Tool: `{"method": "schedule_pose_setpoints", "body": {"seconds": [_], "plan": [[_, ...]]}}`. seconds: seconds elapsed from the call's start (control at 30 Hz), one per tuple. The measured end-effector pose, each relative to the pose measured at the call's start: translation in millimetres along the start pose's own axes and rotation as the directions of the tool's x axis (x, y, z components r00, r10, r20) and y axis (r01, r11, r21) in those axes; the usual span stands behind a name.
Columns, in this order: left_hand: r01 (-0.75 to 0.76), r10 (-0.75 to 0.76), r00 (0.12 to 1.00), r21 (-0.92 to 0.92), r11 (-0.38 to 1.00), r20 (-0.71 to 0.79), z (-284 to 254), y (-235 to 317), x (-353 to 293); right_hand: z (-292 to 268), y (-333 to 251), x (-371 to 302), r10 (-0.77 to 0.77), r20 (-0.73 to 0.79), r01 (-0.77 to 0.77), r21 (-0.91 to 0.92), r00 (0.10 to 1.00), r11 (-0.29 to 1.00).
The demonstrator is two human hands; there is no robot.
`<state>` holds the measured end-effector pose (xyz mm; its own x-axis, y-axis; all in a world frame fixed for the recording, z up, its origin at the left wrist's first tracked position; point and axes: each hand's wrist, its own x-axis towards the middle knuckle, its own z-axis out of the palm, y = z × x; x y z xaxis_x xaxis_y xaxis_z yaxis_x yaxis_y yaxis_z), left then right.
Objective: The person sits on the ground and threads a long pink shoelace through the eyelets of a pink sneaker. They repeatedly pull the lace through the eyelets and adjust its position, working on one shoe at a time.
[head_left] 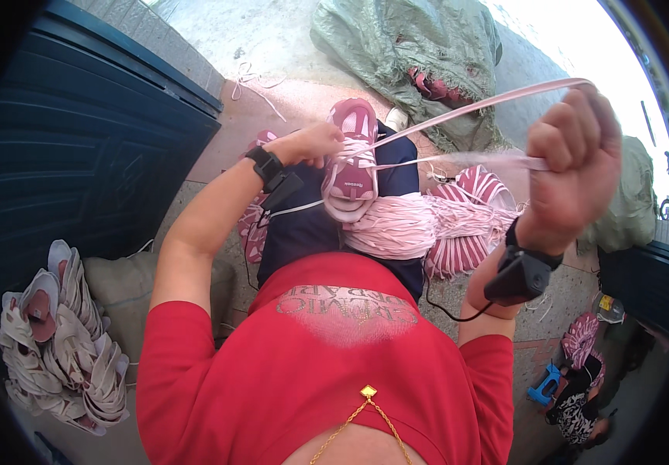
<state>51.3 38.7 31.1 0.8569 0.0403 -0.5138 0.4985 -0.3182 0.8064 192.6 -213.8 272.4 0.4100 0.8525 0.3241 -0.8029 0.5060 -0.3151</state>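
A pink and maroon shoe upper (352, 183) rests on my lap, with pink laces threaded across its front opening. My left hand (320, 144) is closed at the upper's left edge, beside the lace rows; its fingertips are partly hidden. Raised far out to the right, my right hand (571, 151) grips a pink shoelace (482, 107) in a fist. Two strands of it stretch from the upper to that fist, the top one looping over the hand. A thick bundle of pale pink laces (390, 226) lies across my right thigh.
Striped pink and maroon bundles (466, 256) lie right of my legs. A green woven sack (404, 46) stands ahead. Off-white shoe uppers (63, 341) are piled at left by a beige sack (156, 298) and a dark blue door (102, 132). Another person (579, 407) is at lower right.
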Motion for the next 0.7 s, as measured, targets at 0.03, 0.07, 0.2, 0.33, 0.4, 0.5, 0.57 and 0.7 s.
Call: {"method": "schedule_pose_setpoints", "body": {"seconds": [0.03, 0.07, 0.2, 0.33, 0.4, 0.5, 0.57, 0.7], "plan": [[-0.204, 0.210, 0.978, 0.286, 0.936, 0.009, 8, 2, 11, 18, -13, 1, -0.004, 0.074, 0.002, 0.036, 0.997, 0.999], [-0.362, 0.388, 0.919, 0.540, 0.760, 0.070, 15, 2, 19, 27, -23, 3, 0.054, 0.085, -0.061, 0.084, 0.995, 0.995], [-0.384, 0.307, 0.833, 0.081, 0.920, 0.461, 18, 79, 12, 13, -26, 14, 0.164, 0.038, -0.156, -0.164, 0.986, 0.974], [-0.329, 0.399, 0.839, -0.240, 0.913, 0.371, -20, 100, -11, -30, -36, 9, -0.267, -0.180, 0.146, -0.500, 0.947, 0.854], [-0.306, 0.367, 0.930, -0.522, 0.796, 0.015, -67, 79, -27, -45, -42, 13, -0.590, -0.497, 0.206, -0.628, 0.637, 0.751], [-0.416, 0.190, 0.908, -0.858, 0.300, -0.373, -164, 15, -34, -189, -146, -72, -0.468, -0.532, 0.191, -0.493, 0.706, 0.849], [-0.491, -0.115, 0.844, -0.842, 0.225, -0.523, -199, -27, -67, -239, -130, -94, -0.312, -0.560, -0.082, -0.569, 0.768, 0.818], [-0.115, -0.335, 0.885, -0.847, 0.519, -0.325, -163, -57, -76, -233, 29, -102, -0.186, -0.628, -0.594, -0.777, 0.756, 0.209]]}}
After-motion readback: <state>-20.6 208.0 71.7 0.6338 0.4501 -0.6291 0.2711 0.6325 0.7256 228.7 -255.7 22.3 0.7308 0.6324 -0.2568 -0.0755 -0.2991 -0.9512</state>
